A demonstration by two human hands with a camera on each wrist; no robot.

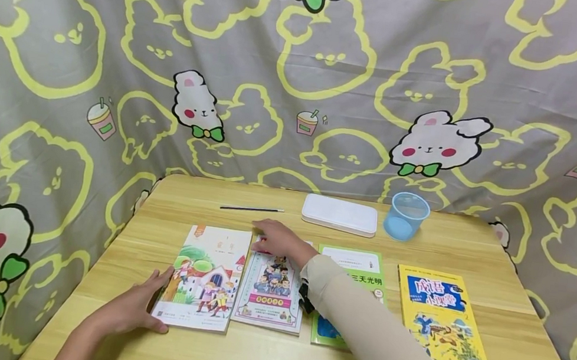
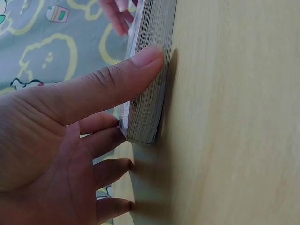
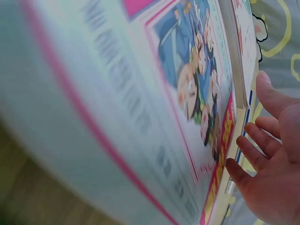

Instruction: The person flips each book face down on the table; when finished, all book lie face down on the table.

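A white illustrated book (image 1: 202, 277) lies at the left of a row of books. My left hand (image 1: 137, 305) is at its lower left corner, fingers along the left side. In the left wrist view the left thumb (image 2: 117, 77) lies straight across the book's page edges (image 2: 152, 93). A pale book with a pink band (image 1: 270, 296) lies just right of the white one. Over the top of this pale book is my right hand (image 1: 281, 241), its fingers loosely extended toward the white book's upper right corner. In the right wrist view nothing is between those fingers (image 3: 253, 152).
A green-bordered book (image 1: 354, 259), partly hidden by the right sleeve (image 1: 357, 324), and a yellow book (image 1: 443, 322) lie farther right. Along the back of the wooden table (image 1: 185, 192) are a thin dark pen (image 1: 250, 209), a white case (image 1: 340, 214) and a blue cup (image 1: 407, 217).
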